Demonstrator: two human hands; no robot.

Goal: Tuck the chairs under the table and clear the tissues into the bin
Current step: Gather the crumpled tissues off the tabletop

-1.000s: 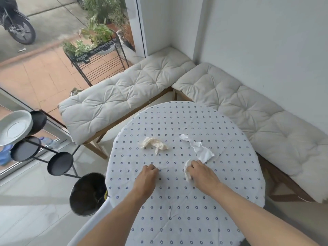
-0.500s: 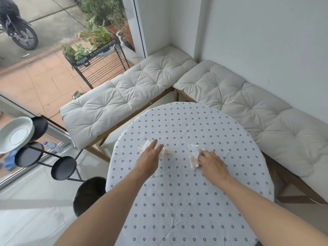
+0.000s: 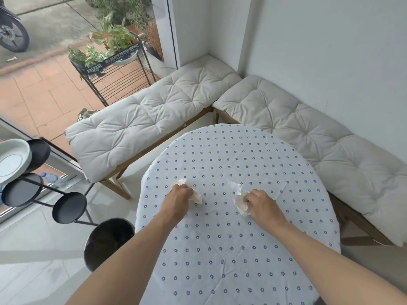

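You are looking down into a corner of plain white walls [image 3: 319, 40]. Two wooden seats with tufted cream cushions [image 3: 154, 111] meet there in an L, one under the glass door [image 3: 66, 73], the other [image 3: 308, 133] along the right wall. The floor [image 3: 33, 249] is pale glossy tile, lit by soft daylight. To your left stands a black metal stand with round trays [image 3: 69, 206]. Outside lie terracotta pavers [image 3: 33, 95], a wire rack of potted plants [image 3: 110, 51] and a motorbike wheel [image 3: 12, 36].

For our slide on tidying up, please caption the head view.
Left hand and right hand each gather a crumpled white tissue from the round dotted tablecloth.
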